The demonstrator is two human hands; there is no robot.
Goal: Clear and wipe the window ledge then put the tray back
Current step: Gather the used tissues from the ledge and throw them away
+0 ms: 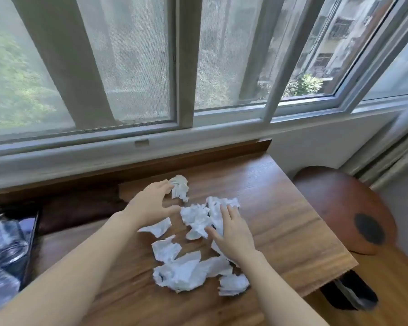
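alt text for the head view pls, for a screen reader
Two bare hands reach over crumpled white paper scraps scattered on a wooden ledge below a window: the left hand touches the farthest scrap, the right hand lies flat on the pile. A round wooden stool stands at right.

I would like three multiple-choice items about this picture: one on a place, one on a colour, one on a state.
1. Where do the crumpled paper pieces lie?
A. on the wooden ledge
B. on the round stool
C. on the window frame

2. What colour are the pieces?
A. brown
B. white
C. black

3. How is the right hand?
A. a tight fist
B. fingers flat on paper
C. lifted away

Key: 1 A, the pieces are scattered on the wood; 2 B, they are white; 3 B, its straight fingers rest on paper.
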